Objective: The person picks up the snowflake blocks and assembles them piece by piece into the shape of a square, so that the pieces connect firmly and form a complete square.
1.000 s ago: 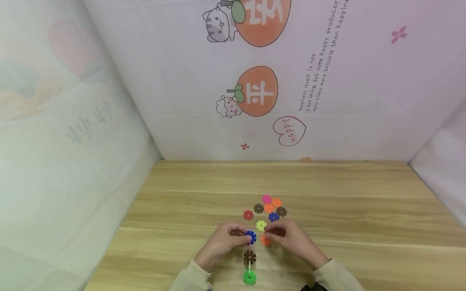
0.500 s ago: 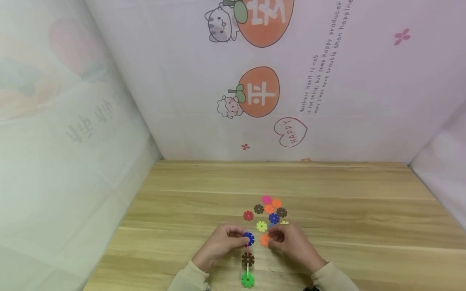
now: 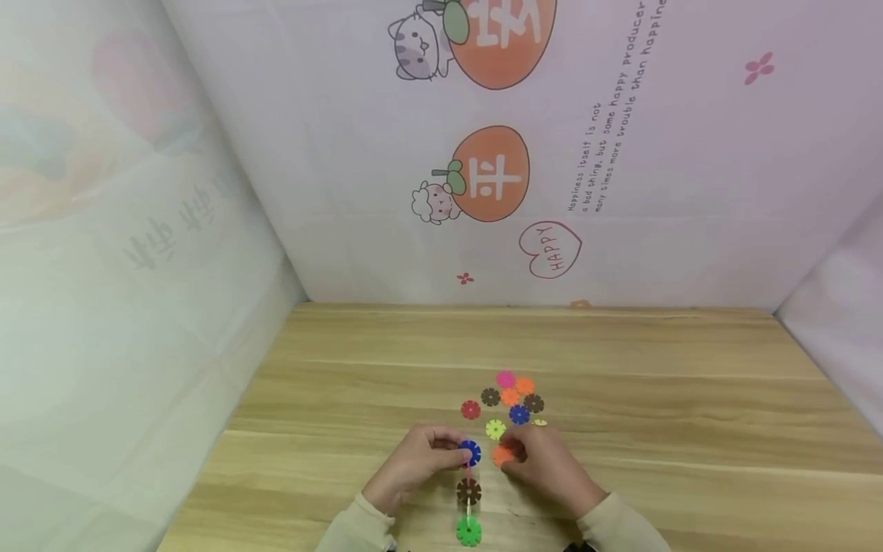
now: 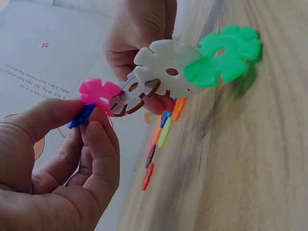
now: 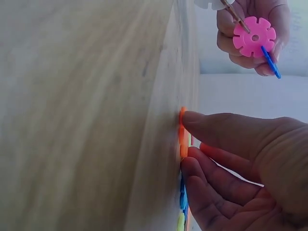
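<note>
My left hand (image 3: 424,460) pinches a blue snowflake disc (image 3: 472,452) at the top of a linked chain. A pink disc (image 4: 98,91) joins it to a brown disc (image 3: 469,491); a white disc (image 4: 166,67) and a green disc (image 3: 469,530) follow, the green one at the near end. To the right, my right hand (image 3: 548,464) is down at the tabletop, gripping a loose orange snowflake disc (image 3: 503,455). In the right wrist view its thumb is at one edge of that orange disc (image 5: 183,137) and its fingertips are at the other.
Loose discs lie beyond the hands on the wooden table (image 3: 331,399): yellow (image 3: 495,429), red (image 3: 471,409), blue (image 3: 520,414), pink (image 3: 506,379), plus several brown and orange ones. A printed white cloth (image 3: 345,192) rises along the table's back edge.
The right hand has drawn back from the blue and yellow discs, then come in over the orange disc, covering part of it. The left hand keeps its hold on the chain, almost still.
</note>
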A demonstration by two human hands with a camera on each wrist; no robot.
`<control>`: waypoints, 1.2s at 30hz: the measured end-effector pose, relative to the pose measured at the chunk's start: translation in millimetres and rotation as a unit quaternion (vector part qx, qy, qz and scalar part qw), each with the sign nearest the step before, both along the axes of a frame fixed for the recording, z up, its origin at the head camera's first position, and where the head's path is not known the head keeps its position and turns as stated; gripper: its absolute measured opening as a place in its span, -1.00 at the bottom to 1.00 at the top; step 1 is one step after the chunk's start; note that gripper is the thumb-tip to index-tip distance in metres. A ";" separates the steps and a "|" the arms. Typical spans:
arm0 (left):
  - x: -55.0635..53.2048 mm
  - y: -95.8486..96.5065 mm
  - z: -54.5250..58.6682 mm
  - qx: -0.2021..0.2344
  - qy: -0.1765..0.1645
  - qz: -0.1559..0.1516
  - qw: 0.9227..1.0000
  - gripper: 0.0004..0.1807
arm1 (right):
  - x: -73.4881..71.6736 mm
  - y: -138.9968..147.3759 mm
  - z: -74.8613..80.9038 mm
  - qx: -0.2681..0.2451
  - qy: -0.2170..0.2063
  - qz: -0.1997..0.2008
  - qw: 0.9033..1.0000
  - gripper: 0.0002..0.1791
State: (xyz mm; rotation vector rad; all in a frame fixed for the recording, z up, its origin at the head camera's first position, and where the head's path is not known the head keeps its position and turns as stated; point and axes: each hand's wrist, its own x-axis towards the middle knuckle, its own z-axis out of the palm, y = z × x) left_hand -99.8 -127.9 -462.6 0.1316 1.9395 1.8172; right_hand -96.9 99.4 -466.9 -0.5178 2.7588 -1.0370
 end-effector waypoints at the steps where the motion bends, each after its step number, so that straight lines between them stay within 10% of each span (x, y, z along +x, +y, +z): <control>1: -0.1 0.1 -0.4 0.000 0.000 0.000 1.000 -0.75 | 0.0 -0.3 0.1 0.001 -0.002 0.000 1.000 -0.71; 36: 2.3 5.1 2.6 -0.021 0.013 -0.011 1.000 -0.75 | 13.2 17.5 4.7 -0.117 0.021 -0.015 0.993 -0.87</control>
